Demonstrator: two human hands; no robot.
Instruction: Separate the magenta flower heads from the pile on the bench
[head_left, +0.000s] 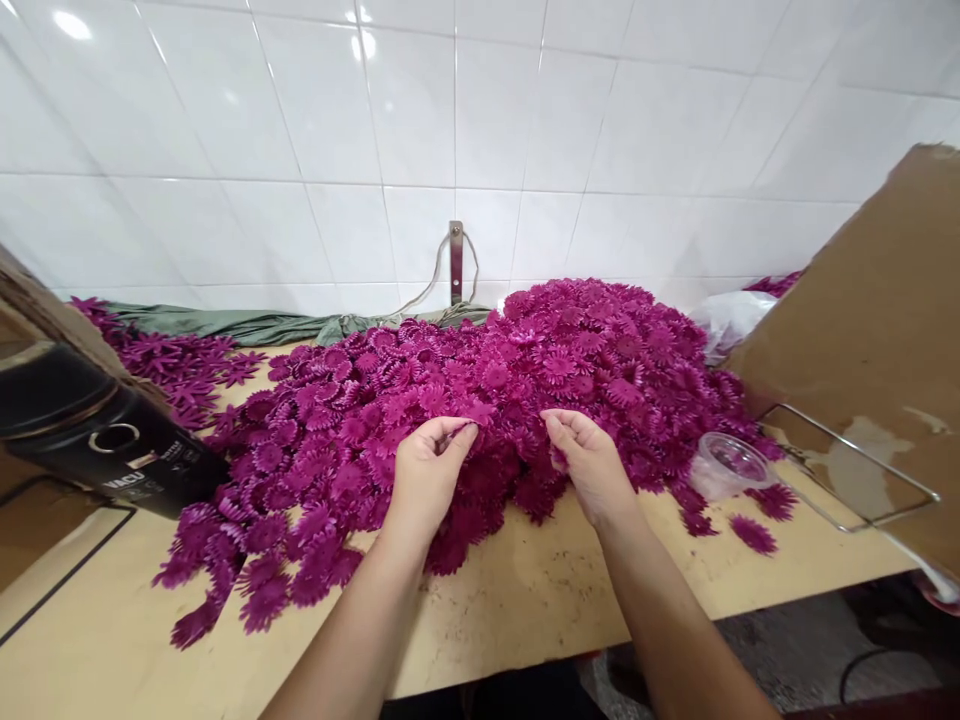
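My left hand is closed in a pinch at the front of a heap of magenta artificial flowers. A bit of magenta flower shows at its thumb and fingertip. To the right, apart from it, my right hand is also pinched closed. Some magenta shows beneath its curled fingers, but whether that is held or lies behind cannot be made out. The flower heads are flat and round with fringed petals, piled thickly behind and between both hands.
A black cylindrical container leans at left. On the right stand a clear plastic cup, a bent wire frame and a cardboard sheet. Green cloth lies along the tiled wall. The tabletop ends near my forearms.
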